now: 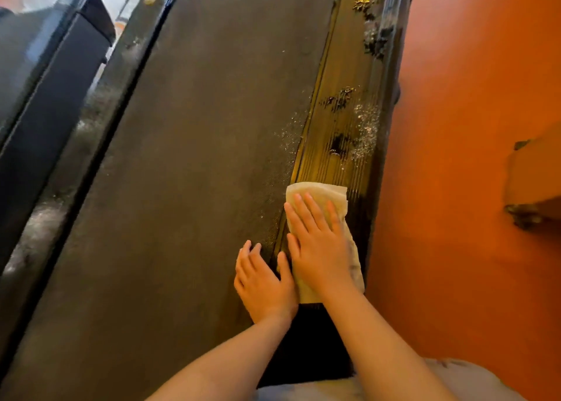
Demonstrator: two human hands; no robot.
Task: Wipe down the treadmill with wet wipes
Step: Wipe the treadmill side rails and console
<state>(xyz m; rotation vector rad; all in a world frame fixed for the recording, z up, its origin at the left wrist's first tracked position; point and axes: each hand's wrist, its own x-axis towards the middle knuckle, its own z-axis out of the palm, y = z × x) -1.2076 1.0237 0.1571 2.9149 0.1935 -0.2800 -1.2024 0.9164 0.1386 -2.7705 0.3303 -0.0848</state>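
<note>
On the treadmill (212,127), the left rail (76,145) is thick with dust and looks unwiped. The likelier trouble lies right: the wet wipe (315,192), greyed along one edge, may just shove the grit (365,130) ahead along the right rail (340,75) onto the belt (170,248), or bunch on the ribs. The left hand (264,282) lies flat with straight fingers on the belt's right edge. Just beside it, the right hand (318,248) presses the wipe onto the near right rail, fingers straight and spread.

The single head-worn wide-angle camera looks forward and steeply down from close above the treadmill (197,157), whose deck runs from the lower left to the top centre of the frame, an orange surface (470,127) filling the right side.
</note>
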